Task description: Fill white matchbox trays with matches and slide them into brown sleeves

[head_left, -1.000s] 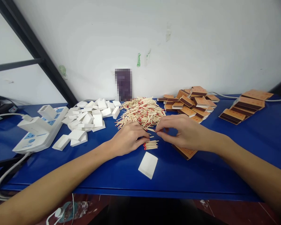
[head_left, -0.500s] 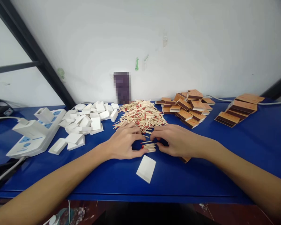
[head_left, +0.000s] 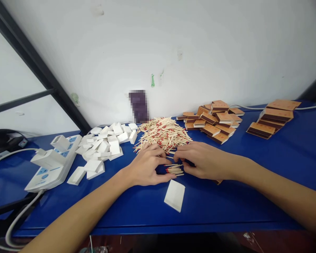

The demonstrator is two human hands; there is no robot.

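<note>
Wooden sticks with red heads are lying side by side as a small bundle of matches on the blue counter, just in front of the person. The left hand and right hand are closing on it from either end, fingers bent narrow and tips pressing the sticks, apparently to keep them lined up. A white tray is lying just beside it, nearer the edge. Behind, the loose heap of matches is crowding the knuckles, while a pile of trays, brown sleeves and a power strip are sitting further off.
</note>
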